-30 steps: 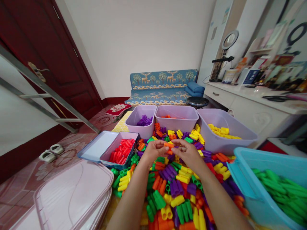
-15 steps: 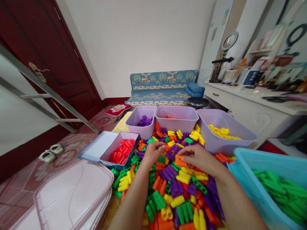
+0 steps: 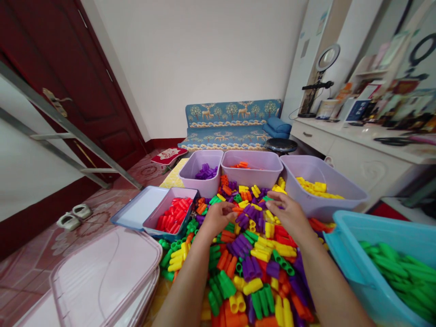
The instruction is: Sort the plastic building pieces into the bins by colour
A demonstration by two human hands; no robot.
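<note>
1. Left hand (image 3: 218, 219): fingers curled beside a small orange tubular plastic piece (image 3: 237, 209) over the multicoloured plastic pile (image 3: 252, 247); whether pinched, I cannot tell.
2. Right hand (image 3: 288, 211): fingers parted, nothing visible between them.
3. The piece looks light, stiff, smooth; best pinched across its sides.

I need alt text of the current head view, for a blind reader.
A person's left hand and right hand reach over a heap of multicoloured tubular pieces; behind stand three lilac bins, at right a teal bin of green pieces, at left a box of red pieces.
</note>
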